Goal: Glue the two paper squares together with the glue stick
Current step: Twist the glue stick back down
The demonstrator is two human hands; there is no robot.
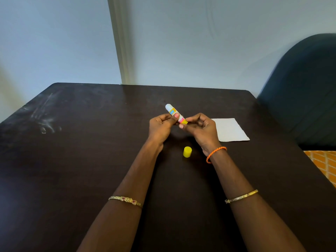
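Observation:
Both hands hold an uncapped glue stick [172, 112] above the middle of the dark table [91, 142]. My left hand [161, 126] grips its labelled barrel with thumb and fingers. My right hand [201, 129] pinches its yellow base end. The white glue tip points up and to the far left. The yellow cap [187, 152] stands on the table just below my hands. White paper [231, 130] lies flat on the table to the right of my right hand; I cannot tell whether it is one sheet or two stacked.
A dark blue chair back [305, 88] stands at the table's right side, with orange patterned fabric [323, 164] below it. A pale wall with a vertical trim strip rises behind the far edge. Scuff marks show on the table's left part.

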